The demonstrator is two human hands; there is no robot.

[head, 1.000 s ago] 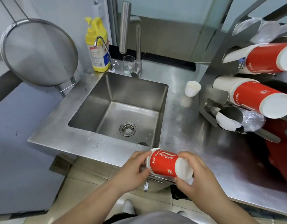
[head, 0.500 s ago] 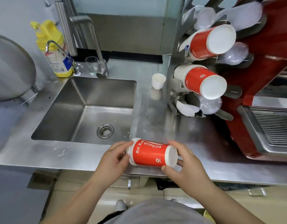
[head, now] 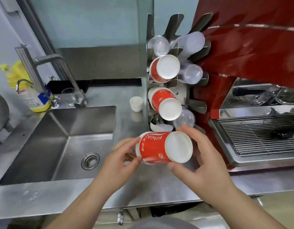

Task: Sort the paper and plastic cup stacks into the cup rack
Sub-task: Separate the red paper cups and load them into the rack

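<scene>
Two hands carry one stack of red paper cups on its side above the worktop, just in front of the cup rack; the white base of the outermost cup faces the camera and the open rims point toward the left hand; the left grip is curled round the rim end, thumb below and fingertips above, while the right hand cups the base end with its fingers over the top and its thumb beneath, so both grips are clamped on the stack. Judging by the thin paper walls, the stack should be very light and only moderately stiff; a hard squeeze at mid-body would likely dent the outer cup, and nested cups can slide apart if only one end is held; the rolled rims and the base ring look like the firmest places to take hold, and a hand at each end keeps the stack together. Beyond it, the rack already holds two red paper stacks and several clear plastic cup stacks; a low slot just behind the hands shows a white cup end; a small white cup stands on the worktop left of the rack; the sink lies farther left, and a red machine rises on the right.
</scene>
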